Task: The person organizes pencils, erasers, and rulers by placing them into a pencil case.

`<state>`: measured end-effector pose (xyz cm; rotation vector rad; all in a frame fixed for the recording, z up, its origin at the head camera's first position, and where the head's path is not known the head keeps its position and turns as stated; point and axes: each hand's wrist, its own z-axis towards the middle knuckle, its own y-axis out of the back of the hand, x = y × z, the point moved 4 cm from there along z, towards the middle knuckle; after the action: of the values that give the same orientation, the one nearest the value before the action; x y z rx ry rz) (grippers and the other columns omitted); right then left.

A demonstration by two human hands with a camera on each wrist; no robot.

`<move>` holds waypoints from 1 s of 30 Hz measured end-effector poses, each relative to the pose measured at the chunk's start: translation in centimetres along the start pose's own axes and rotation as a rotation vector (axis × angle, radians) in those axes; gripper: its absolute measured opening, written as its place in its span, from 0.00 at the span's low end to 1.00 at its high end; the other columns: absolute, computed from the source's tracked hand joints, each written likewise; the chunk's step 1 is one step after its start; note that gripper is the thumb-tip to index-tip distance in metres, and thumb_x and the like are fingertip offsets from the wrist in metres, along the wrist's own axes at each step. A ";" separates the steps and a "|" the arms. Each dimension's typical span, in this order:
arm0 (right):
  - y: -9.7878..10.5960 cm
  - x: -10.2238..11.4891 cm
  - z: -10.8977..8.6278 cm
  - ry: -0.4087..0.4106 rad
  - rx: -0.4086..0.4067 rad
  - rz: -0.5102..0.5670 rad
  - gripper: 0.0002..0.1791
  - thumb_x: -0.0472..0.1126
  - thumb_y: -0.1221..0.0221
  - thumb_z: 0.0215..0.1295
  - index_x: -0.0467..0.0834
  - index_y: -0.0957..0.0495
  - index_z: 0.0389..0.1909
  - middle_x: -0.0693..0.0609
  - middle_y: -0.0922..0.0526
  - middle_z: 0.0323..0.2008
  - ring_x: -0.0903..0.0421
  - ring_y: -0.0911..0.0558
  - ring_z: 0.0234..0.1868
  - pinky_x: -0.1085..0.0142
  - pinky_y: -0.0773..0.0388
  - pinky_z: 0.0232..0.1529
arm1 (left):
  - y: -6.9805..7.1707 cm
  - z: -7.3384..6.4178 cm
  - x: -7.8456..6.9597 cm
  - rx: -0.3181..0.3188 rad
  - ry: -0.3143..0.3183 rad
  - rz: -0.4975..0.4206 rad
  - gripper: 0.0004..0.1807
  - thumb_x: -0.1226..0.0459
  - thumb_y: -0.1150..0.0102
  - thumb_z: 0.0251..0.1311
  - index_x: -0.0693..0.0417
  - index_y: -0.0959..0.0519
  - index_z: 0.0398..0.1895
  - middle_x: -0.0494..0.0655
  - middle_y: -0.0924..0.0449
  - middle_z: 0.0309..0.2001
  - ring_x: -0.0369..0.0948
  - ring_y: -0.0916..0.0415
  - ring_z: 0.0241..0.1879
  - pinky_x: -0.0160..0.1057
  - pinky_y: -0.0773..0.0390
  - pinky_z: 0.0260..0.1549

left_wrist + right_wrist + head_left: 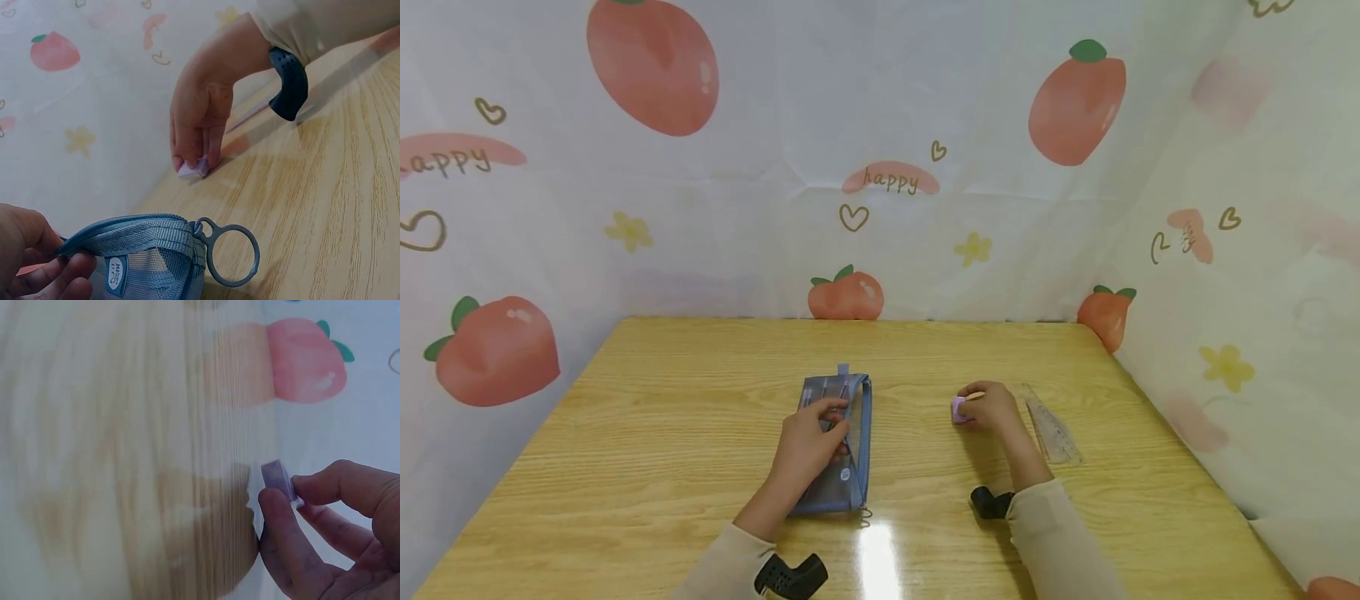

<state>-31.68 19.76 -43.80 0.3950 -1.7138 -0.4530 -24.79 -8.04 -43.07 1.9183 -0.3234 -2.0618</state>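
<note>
A blue mesh pencil case lies on the table with its zipped side gaping, and some slim pens show through the mesh. My left hand pinches the edge of its opening between thumb and fingers. In the left wrist view, a ring hangs from the zip end of the pencil case. To the right, my right hand grips a small purple eraser between thumb and fingertips, low over the table. The right wrist view shows the eraser as a block, with fingers partly covering its near end.
A clear set square lies flat just right of my right forearm. The wooden table meets a printed sheet at its back and right sides. Black wrist cameras stick out from both sleeves.
</note>
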 end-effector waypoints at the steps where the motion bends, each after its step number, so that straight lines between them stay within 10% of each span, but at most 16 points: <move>1: -0.2 0.1 -0.1 -0.001 0.006 0.008 0.15 0.28 0.43 0.50 0.32 0.24 0.42 0.37 0.21 0.36 0.49 0.19 0.29 0.61 0.20 0.28 | 0.0 0.0 0.0 0.001 0.001 -0.003 0.16 0.68 0.45 0.51 0.53 0.22 0.46 0.47 0.23 0.33 0.38 0.24 0.15 0.36 0.23 0.13; 30: -9.2 3.9 -4.0 0.163 0.383 0.198 0.15 0.26 0.40 0.47 0.29 0.25 0.40 0.45 0.26 0.26 0.49 0.20 0.21 0.57 0.20 0.26 | -0.1 0.2 0.0 -0.010 0.005 0.004 0.16 0.69 0.44 0.50 0.55 0.22 0.45 0.48 0.22 0.33 0.38 0.24 0.15 0.37 0.23 0.13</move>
<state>-28.36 9.55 -44.46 0.5153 -1.6580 0.0544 -24.99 -7.94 -43.08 1.9159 -0.3150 -2.0520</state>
